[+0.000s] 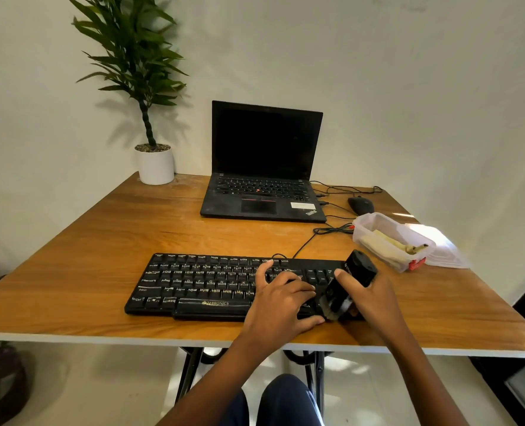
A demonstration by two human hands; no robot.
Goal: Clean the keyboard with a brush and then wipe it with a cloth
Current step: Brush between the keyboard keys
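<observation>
A black wired keyboard (199,284) lies near the front edge of the wooden table (101,241). My left hand (281,299) rests flat on its right half, fingers spread over the keys. My right hand (368,298) grips a black brush (348,282) by its thick handle. The brush tilts down to the left, and its bristles touch the keyboard's lower right corner. A yellowish cloth (387,241) lies inside a clear plastic box (378,224) to the right of the keyboard.
An open black laptop (264,167) stands at the back centre, with a black mouse (360,205) and loose cables to its right. A potted plant (155,161) occupies the back left corner. The box's lid (442,247) lies beside the box.
</observation>
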